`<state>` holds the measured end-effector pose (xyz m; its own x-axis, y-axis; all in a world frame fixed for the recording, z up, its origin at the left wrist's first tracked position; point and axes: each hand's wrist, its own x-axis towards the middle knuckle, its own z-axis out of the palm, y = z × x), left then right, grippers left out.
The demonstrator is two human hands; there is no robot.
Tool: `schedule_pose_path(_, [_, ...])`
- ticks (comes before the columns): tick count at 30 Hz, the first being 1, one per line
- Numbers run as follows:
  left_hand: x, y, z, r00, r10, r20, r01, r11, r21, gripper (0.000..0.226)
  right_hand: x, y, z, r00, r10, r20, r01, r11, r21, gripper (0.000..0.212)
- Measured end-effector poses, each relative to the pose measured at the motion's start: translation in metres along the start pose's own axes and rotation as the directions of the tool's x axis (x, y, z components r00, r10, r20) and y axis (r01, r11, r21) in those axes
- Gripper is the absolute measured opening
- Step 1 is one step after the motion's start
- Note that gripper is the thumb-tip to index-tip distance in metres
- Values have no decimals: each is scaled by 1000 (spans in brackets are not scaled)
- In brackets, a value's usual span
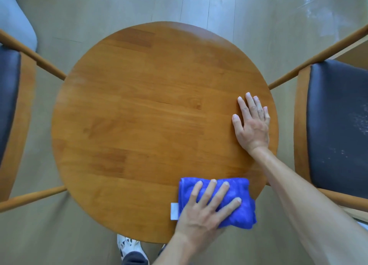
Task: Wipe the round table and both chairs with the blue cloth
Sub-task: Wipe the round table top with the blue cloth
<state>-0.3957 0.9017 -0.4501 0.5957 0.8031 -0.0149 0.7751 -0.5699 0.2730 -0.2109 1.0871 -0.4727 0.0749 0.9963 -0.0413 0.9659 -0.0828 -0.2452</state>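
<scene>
One round table (139, 109), two chairs (336, 125) (10, 97), one blue cloth (239, 203), two hands (252, 125) (207, 207).

Ahead and left of the left hand's fingers (211, 189) the round table (139, 115) lies bare. The right hand (252, 123) lies flat beyond them, to the right. Chairs flank the table: left chair (12, 109), right chair (338, 125).

Round table of warm orange-brown jointed wood planks (139, 115) stood centred, top seen from straight above. Folded bright blue microfibre cloth (239, 189), white tag at its left edge, lay flat on the top near the near-right rim. Two wooden chairs with dark padded seats flanked the table: one left (10, 97), one right (338, 125), the right seat flecked with pale dust.
</scene>
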Motion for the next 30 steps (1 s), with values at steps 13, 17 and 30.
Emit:
schedule_pose_path(13, [-74,-183,-53,527,-837,-146,846,533,-4,62,-13,-89,8,999,36,-29,-35,998,46,58])
schedule_pose_path(17, [-80,-174,-46,520,-845,-127,851,525,-5,62,-19,-206,38,972,-232,30,229,970,88,53])
schedule_pose_path(30, [6,-326,-92,511,-852,-113,854,518,-45,65,-16,-225,60,962,-274,15,274,957,-94,58])
